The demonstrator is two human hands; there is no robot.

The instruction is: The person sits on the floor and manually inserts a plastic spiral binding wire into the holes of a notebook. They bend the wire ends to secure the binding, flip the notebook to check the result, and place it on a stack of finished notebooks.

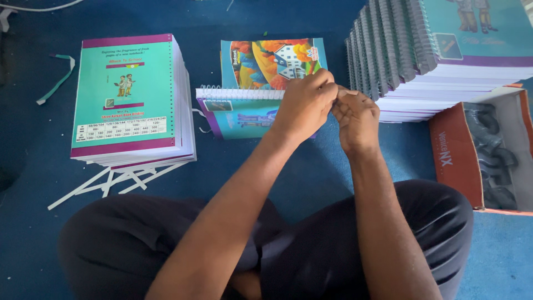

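Both hands, left and right, meet curled above the spiral notebook, perhaps pinching something too small to tell.

A blue carpeted floor is carrying everything in view. A tall stack of unbound teal-covered notebooks is sitting on it at the left, resting on scattered white paper strips. A spiral-bound notebook is lying at the centre, overlapping a notebook with a colourful house cover. A slanted pile of spiral-bound notebooks is standing at the right. An open cardboard box of black parts is resting beside it. A teal paper offcut is lying at far left.
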